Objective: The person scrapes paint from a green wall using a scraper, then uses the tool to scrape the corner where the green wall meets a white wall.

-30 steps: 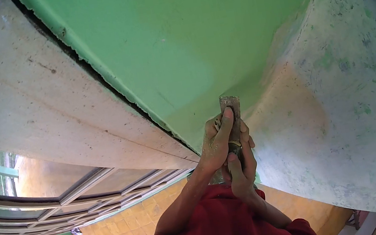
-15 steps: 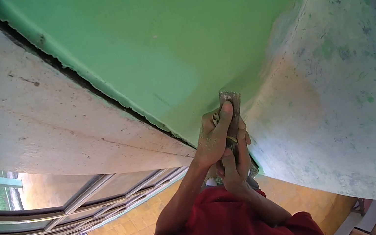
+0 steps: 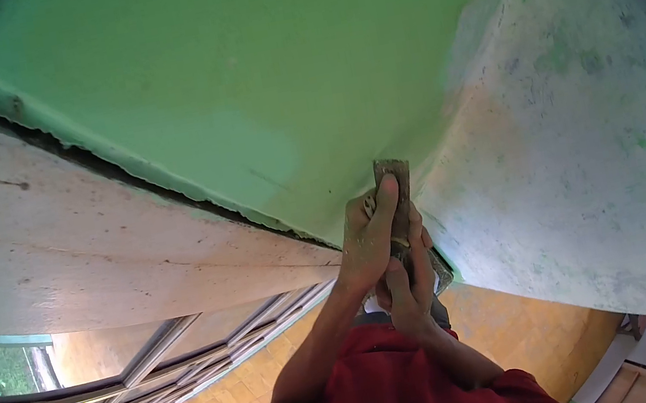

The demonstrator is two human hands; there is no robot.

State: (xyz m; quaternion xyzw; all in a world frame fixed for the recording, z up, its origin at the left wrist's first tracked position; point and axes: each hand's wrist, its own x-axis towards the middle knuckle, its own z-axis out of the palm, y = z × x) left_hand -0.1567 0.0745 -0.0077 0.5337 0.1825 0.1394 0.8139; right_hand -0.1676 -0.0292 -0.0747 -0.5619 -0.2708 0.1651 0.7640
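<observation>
A worn, flat hand tool (image 3: 404, 203) stands nearly upright just below and right of the frame's centre, both hands closed on it. The left hand (image 3: 367, 247) pinches its upper, squared part, thumb laid flat along the face and the tool's top edge showing just above the thumb tip. The right hand (image 3: 407, 285) wraps the lower end, thumb on the near side, fingers pressed along the right edge. Whether the top edge touches the green surface (image 3: 299, 60) beyond cannot be told.

That surface fills the upper middle, meeting a patchy whitish wall (image 3: 575, 125) at right. A ragged dark gap divides it from a pale, stained band (image 3: 54, 225) at left. Framed windows (image 3: 161, 357) sit lower left, above yellowish floor tiles (image 3: 243, 386); a red shirt (image 3: 381, 397) occupies the bottom centre.
</observation>
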